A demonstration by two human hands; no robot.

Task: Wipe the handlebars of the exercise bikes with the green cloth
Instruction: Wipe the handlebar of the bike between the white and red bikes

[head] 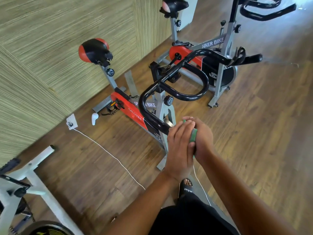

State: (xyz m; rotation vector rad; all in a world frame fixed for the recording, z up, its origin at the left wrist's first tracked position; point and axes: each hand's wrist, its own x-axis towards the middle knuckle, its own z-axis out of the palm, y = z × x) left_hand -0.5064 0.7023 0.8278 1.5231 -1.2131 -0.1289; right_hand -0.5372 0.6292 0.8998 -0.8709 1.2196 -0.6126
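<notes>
white tubing of another machine (33, 180) sits at the near left, perhaps a third bike; its handlebars are out of view, so i cannot tell whether it needs wiping. just beyond it, both hands meet at the near end of the closest bike's black handlebar (186, 97). the green cloth (193, 135) is sandwiched there: the right hand (204, 138) curls round it, and the left hand (179, 146) lies with straight fingers pressed flat against the other side. only a strip of cloth shows between them. i judge the wiping of this bar is under way at its near grip, with the long loop and the far grip, both bare of cloth, likely still to do. farther right stands a second bike (213, 42), and its handlebar (264, 17) at the far right is untouched. nothing shows whether any bar is already clean.
</notes>
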